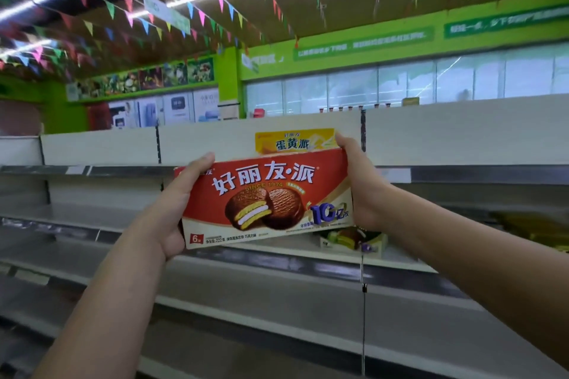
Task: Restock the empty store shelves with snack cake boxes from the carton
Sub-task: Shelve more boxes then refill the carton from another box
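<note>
1. Pale grey metal store shelves are stacked in stepped tiers, and they are divided by a thin dark upright.
2. A cream-and-green cardboard snack cake box, printed with a chocolate pie, is laid flat on a middle tier.
3. Blurred yellow packages are seen on a shelf farther right, well apart from that box.

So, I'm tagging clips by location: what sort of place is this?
Most likely a supermarket: long metal shelves, a red snack cake box held up to them, and coloured bunting overhead.
</note>
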Tool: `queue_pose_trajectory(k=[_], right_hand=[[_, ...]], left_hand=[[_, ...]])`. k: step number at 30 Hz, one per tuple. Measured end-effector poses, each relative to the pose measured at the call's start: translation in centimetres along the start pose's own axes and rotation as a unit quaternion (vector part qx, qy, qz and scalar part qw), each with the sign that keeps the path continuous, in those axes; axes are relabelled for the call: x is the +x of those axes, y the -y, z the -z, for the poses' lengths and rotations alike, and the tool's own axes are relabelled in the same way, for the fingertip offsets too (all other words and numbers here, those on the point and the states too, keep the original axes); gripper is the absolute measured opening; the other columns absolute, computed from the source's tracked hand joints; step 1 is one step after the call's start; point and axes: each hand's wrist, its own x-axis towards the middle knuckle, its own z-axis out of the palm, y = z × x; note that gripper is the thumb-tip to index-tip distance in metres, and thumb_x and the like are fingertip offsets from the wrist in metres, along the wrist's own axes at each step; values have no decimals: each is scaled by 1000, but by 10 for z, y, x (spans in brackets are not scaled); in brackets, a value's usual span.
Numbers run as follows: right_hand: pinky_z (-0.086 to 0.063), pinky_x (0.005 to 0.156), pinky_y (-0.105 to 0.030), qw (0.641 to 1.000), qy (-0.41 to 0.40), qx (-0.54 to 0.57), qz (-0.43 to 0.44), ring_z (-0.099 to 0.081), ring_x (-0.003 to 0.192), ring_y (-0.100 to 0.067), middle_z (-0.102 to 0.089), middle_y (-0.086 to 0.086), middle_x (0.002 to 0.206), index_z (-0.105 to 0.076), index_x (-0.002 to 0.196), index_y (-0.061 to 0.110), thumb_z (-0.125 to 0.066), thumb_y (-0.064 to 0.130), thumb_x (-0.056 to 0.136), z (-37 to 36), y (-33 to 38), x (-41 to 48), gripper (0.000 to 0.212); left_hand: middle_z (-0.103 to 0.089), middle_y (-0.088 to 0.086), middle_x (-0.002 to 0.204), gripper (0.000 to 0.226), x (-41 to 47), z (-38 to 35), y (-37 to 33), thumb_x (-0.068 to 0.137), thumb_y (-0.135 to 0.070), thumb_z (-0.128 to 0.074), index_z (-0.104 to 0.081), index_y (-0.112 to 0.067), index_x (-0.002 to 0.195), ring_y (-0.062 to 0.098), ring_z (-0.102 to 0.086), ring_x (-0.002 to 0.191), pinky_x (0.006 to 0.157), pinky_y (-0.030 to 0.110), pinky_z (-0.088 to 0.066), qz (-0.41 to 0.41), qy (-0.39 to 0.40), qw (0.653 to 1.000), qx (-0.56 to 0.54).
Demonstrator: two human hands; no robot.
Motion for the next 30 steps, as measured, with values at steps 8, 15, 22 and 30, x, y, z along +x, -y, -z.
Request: queue_pose_trajectory(k=[8, 15, 22, 30], right_hand=[[-54, 92, -47, 997, -28, 21, 63, -73, 74, -29, -77, -13, 90, -72, 90, 18, -41, 76, 88, 90, 60, 15, 65], [-53, 80, -40, 990, -101, 30, 93, -70, 68, -27, -76, -12, 89, -69, 93, 19, -45, 70, 89, 174, 98, 45, 56], [-51, 74, -36, 988, -137, -10, 73, -68, 62, -25, -75, -9, 78, -66, 81, 22, -42, 70, 90, 238, 108, 73, 54], [-53, 67, -31, 986, -153, -17, 61, -69, 57, -22, -76, -9, 76, -67, 92, 17, -39, 57, 97, 277, 92, 120, 49]], left_hand=[[-79, 13, 95, 38, 55, -104, -38, 88, -55, -65, -77, -19, 92, 25, -76, 73, 77, 42, -62, -52, 86, 995, -4], [-78, 14, 103, 42, 112, -201, -47, 87, -56, -66, -75, -17, 100, 29, -75, 85, 90, 47, -58, -46, 167, 985, -10], [-77, 15, 108, 47, 162, -270, -24, 84, -58, -69, -75, -16, 105, 33, -72, 96, 103, 55, -51, -20, 203, 979, -21], [-77, 16, 106, 47, 213, -311, 18, 85, -52, -69, -72, -14, 112, 33, -74, 88, 90, 48, -56, 15, 204, 978, -47]])
